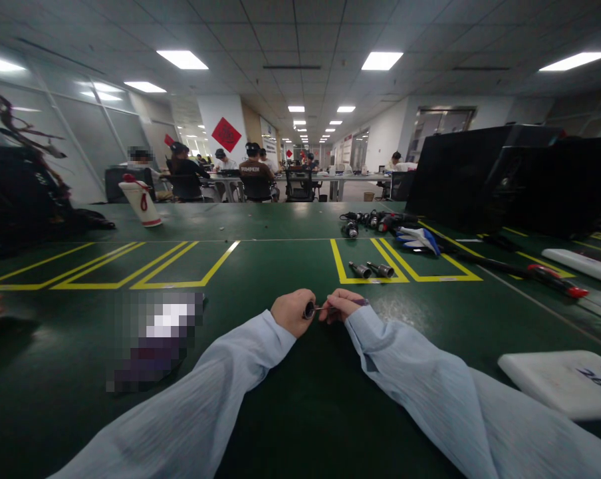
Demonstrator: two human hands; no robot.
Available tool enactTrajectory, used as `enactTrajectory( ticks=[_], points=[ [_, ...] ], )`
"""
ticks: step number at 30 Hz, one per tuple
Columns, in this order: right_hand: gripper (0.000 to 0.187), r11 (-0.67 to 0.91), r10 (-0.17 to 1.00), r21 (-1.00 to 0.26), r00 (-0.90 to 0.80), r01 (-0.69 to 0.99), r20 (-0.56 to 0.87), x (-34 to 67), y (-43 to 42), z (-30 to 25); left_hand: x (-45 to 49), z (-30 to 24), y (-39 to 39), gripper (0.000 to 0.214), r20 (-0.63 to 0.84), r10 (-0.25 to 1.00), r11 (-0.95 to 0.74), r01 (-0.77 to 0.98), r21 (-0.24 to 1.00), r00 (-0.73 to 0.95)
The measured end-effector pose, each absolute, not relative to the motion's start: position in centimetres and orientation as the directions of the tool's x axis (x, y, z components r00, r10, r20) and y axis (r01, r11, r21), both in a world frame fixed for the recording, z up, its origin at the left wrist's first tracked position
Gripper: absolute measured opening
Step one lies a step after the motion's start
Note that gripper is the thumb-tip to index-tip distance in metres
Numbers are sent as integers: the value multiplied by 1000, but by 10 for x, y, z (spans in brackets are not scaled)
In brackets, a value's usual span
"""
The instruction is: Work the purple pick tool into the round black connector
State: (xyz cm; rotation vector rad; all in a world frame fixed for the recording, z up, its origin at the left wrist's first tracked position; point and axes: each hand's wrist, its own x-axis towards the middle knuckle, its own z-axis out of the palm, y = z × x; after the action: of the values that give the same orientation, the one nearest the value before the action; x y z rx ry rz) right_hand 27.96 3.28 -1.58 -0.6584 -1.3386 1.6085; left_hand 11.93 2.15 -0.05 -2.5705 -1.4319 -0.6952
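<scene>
My left hand (291, 311) is closed around a small dark round part (309, 309), whose open end faces the camera. My right hand (341, 305) pinches a thin tool with a purple handle (359, 302), its metal tip reaching into the round part. Both hands rest on the green table (280, 266) close together, near its front middle. Two metal cylinders (371, 269) lie just beyond my hands inside a yellow-taped box.
A cluster of dark parts (367, 219) and a blue-white glove (419, 238) lie at the far right. A red-handled tool (554, 279), white trays (564, 382) and black screens (504, 173) stand at right. A white cup (141, 203) stands far left. People sit at distant tables.
</scene>
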Motion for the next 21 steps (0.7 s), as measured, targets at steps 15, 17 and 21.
enactTrajectory(
  ticks=[15,17,21],
  points=[
    [26,-156,817,-918,-570,-366,88,283,40,-13,119,-1,22,5,460,765,-588,781,210,452],
    [27,-168,810,-909,-579,-381,93,282,39,-12,119,-1,22,4,488,761,-590,768,247,428],
    [27,-177,810,-891,-576,-417,109,280,38,-12,119,0,23,1,523,766,-570,771,284,373]
  ],
)
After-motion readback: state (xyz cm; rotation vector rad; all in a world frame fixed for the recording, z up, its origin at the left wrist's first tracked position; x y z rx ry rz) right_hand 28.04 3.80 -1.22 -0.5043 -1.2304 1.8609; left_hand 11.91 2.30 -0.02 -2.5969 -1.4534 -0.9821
